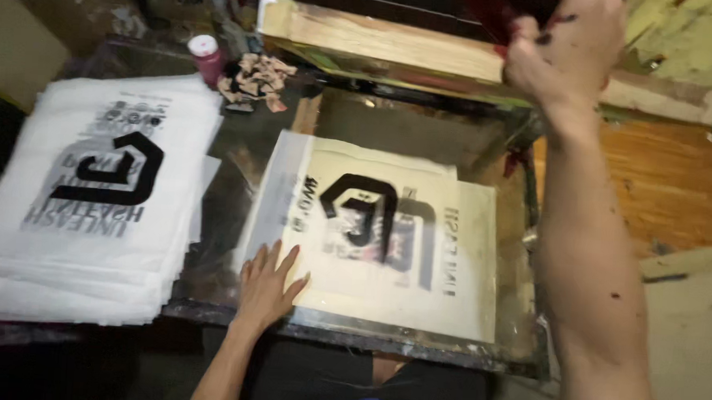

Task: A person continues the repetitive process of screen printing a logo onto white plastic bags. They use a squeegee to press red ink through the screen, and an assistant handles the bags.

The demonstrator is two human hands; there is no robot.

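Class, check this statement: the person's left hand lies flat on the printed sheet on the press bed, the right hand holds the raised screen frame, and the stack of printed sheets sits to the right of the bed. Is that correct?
Not quite. The head view shows the stack of printed sheets to the left of the press bed, not the right. The rest holds: the left hand lies flat on the printed sheet, and the right hand holds the raised screen frame.
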